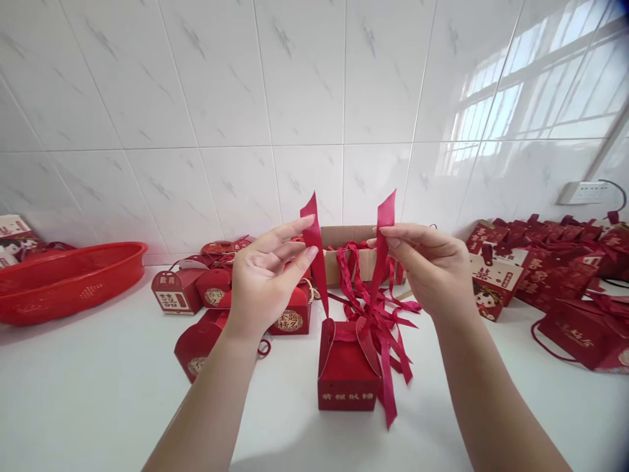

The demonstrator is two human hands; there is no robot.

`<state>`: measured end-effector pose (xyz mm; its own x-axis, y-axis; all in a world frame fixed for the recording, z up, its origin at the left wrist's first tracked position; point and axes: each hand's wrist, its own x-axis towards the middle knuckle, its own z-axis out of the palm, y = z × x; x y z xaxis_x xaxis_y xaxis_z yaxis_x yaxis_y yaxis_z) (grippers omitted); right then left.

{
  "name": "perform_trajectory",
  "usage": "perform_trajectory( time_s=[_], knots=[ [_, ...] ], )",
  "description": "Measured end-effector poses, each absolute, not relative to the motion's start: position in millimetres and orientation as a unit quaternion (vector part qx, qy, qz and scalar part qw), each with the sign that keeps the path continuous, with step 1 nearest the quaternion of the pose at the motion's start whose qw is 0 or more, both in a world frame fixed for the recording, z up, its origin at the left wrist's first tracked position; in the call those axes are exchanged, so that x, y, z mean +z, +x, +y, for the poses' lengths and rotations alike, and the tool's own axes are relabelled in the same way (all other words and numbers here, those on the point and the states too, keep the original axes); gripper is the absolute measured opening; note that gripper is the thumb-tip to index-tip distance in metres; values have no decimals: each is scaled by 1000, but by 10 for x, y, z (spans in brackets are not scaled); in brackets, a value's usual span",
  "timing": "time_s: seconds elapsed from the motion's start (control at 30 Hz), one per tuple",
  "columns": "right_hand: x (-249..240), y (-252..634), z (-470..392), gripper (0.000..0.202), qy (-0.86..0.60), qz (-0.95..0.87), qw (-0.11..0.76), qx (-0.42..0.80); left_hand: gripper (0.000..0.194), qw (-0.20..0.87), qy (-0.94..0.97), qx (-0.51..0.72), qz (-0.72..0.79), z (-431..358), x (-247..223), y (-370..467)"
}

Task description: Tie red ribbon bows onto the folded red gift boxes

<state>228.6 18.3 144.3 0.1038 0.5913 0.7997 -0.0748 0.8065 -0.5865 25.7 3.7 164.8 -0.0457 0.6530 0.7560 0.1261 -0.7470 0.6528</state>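
A small red gift box (350, 387) with gold characters stands upright on the white table, its top flaps folded inward. Two ends of a red ribbon (320, 278) rise from the top of the box, spread apart in a V. The left end is held by my left hand (272, 272) between thumb and fingers, its tip sticking up above them. Pinched in my right hand (425, 262) is the other end, also pointing upward. Both hands are raised above the box, one on each side. Behind it, loose red ribbons (386, 334) trail over the table.
An open cardboard box (334, 267) with ribbons over its edge stands by the tiled wall. Several red gift boxes (175, 288) sit to the left, near a red plastic basket (73, 282). More boxes and bags (496, 282) crowd the right side, below a power strip (584, 192).
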Motion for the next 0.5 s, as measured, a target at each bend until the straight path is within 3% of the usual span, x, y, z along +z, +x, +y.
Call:
perform_trajectory(
  time_s=[0.13,0.23,0.33,0.5],
  knots=[
    [1479,2237,113,16,-223,-632,699,250,47,199,670,664,266,28,1648,307],
    [1503,2183,66,27,-237,-630,677,297,44,239,667,654,266,14,1635,347],
    [1498,2129,42,22,-244,-653,635,333,46,268,676,629,275,1,1617,386],
    [1475,2091,25,17,-242,-678,603,343,75,290,687,602,287,-11,1605,427]
  ],
)
